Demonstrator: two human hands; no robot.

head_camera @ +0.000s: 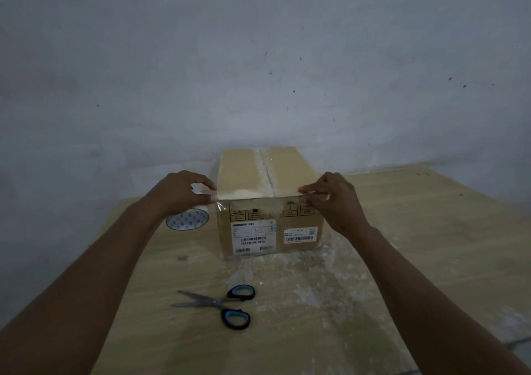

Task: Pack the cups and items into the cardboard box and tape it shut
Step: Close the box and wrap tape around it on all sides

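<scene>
A closed cardboard box (247, 173) stands on the wooden table against the wall, its top flaps meeting in a taped middle seam. A strip of clear tape (253, 201) stretches across the box's near top edge. My left hand (178, 193) pinches the strip's left end at the box's left corner. My right hand (333, 199) pinches the right end at the right corner. White shipping labels cover the box's front face. No cups are visible.
A roll of clear tape (187, 219) lies left of the box, partly behind my left wrist. Blue-handled scissors (221, 307) lie open on the table (416, 259) in front of the box. A grey wall rises just behind.
</scene>
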